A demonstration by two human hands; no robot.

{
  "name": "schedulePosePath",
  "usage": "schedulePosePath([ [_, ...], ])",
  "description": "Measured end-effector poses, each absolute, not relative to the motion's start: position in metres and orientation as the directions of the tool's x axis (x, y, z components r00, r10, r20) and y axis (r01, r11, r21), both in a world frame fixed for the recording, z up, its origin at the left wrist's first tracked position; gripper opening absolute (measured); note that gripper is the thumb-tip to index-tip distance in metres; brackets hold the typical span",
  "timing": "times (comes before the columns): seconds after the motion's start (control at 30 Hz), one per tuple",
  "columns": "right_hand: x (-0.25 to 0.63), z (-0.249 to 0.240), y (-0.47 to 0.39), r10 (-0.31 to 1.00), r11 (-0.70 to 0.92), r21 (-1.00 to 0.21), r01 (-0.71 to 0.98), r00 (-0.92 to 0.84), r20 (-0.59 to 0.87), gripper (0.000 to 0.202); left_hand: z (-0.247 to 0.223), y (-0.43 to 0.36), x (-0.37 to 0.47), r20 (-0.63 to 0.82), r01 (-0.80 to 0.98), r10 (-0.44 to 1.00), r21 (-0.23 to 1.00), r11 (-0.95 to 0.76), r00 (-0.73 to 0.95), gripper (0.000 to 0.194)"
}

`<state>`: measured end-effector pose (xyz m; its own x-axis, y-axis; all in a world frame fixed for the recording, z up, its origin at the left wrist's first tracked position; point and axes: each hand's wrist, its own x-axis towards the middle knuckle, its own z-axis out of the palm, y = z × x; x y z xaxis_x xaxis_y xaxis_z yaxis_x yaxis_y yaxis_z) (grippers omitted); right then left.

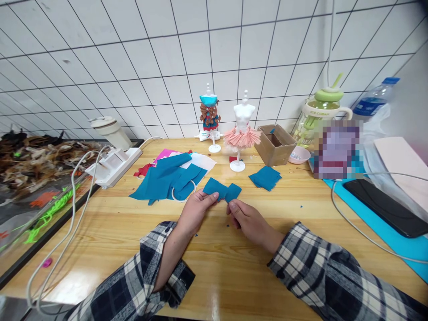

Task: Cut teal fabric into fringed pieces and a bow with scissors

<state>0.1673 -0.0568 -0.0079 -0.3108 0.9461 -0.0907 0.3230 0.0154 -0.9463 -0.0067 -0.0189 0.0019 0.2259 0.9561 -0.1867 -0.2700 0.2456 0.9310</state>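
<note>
two forearms (171, 254) angled inward, left hand (198, 207) and right hand (247, 219), fingers (211, 199) tight on blue fabric (214, 187)

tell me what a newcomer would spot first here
Probably the small white dress form in a pleated pink skirt, upright near the centre before the tiled wall. In front of it, the left hand and right hand hold bright teal material. Brown and black scraps heaped at far left may also catch the eye.

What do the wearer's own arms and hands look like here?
The left hand and right hand are bare, with no gloves visible. The left sleeve and right sleeve are plaid in black, dark blue-grey and off-white, both loose at their open ends.
</note>
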Motion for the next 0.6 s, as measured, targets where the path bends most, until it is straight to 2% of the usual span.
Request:
schedulePosePath([
  [0.33,0.1698,-0.0010,-0.0549,0.948,0.020,-0.943,0.332,-0.306,-0.087,0.040,0.0051,-0.0200,-0.0072,-0.182,-0.199,0.931,0.947,0.253,0.316,0.020],
  [0.6,0.1689,-0.0004,-0.0528,0.940,0.004,-0.950,0.313,-0.325,-0.103,0.039,0.0068,-0.0196,-0.0076,-0.161,-0.218,0.912,0.942,0.256,0.377,0.019],
])
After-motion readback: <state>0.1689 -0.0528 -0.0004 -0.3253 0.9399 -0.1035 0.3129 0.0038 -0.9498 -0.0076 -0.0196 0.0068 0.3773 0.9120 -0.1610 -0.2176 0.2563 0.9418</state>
